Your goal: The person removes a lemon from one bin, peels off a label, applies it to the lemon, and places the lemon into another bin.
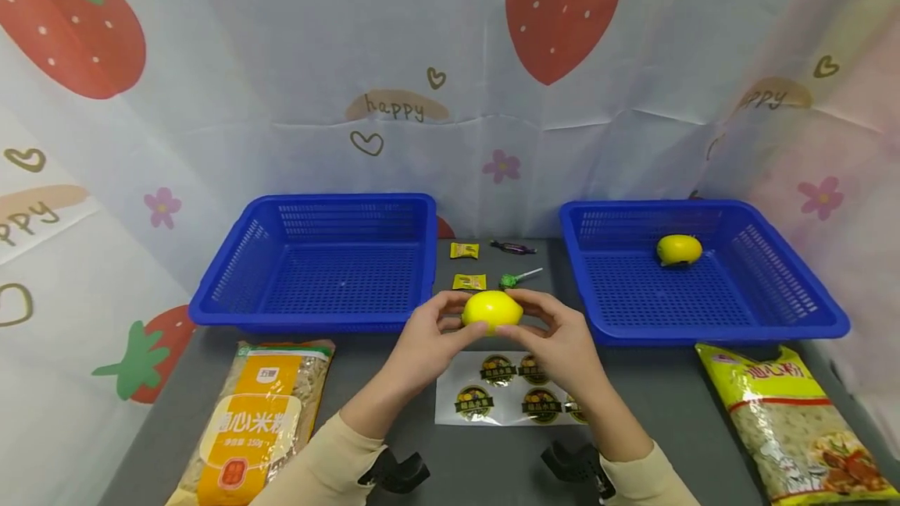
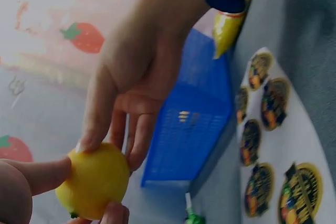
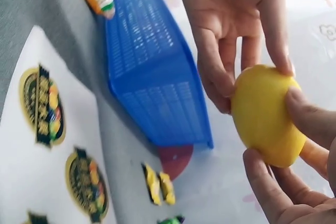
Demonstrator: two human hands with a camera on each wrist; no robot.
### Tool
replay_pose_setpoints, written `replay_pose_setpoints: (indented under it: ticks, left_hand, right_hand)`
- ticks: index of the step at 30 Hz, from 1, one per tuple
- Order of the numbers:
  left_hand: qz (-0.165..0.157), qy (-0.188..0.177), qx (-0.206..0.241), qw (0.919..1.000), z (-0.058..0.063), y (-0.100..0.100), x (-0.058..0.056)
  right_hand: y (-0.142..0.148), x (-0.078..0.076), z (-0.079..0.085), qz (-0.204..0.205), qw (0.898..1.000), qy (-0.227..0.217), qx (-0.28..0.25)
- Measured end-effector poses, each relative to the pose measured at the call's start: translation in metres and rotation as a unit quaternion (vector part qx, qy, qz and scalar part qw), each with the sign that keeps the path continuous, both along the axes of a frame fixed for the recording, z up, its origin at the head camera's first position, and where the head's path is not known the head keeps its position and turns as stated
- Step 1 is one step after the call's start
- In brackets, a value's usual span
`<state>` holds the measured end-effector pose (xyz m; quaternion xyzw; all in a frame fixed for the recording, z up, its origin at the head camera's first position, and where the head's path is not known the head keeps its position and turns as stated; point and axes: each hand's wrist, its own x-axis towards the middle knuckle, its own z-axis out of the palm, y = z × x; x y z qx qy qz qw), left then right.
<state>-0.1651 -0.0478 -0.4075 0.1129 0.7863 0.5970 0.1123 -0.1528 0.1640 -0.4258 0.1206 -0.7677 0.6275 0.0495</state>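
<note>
both hands [image 1: 432,340] [image 1: 565,340] pinch a lemon [image 1: 491,310] near the sticker sheet [image 1: 508,394], height unclear

Forearms [image 1: 375,403] angle inward, left grip [image 1: 433,334] and right grip [image 1: 564,336] both pinching, thumbs [image 1: 469,333] close together.

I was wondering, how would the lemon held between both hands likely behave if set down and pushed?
The lemon would probably roll, though unevenly, as it is rounded but slightly elongated. It looks smooth, so it may be a little slippery. It seems fairly firm, since the left hand and right hand grip it without visible dents.
</note>
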Motion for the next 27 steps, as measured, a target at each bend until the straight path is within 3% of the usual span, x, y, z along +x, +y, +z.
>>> replay_pose_setpoints:
  ticks: [4,8,18,27]
  left_hand:
    - [-0.001,0.016,-0.048,0.9987,-0.009,0.01,-0.006]
    - [-0.002,0.01,-0.077,0.997,-0.018,0.017,-0.015]
    - [0.004,-0.017,-0.064,0.9978,-0.052,0.018,-0.036]
    - [0.03,-0.021,-0.097,0.9946,-0.068,0.028,-0.05]
  right_hand:
    - [0.006,-0.004,-0.009,-0.021,0.999,-0.018,0.029]
    - [0.01,-0.01,-0.021,-0.037,0.996,-0.043,0.062]
    - [0.011,-0.037,-0.046,-0.022,0.981,-0.099,0.166]
    - [0.012,-0.055,-0.056,-0.016,0.974,-0.126,0.188]
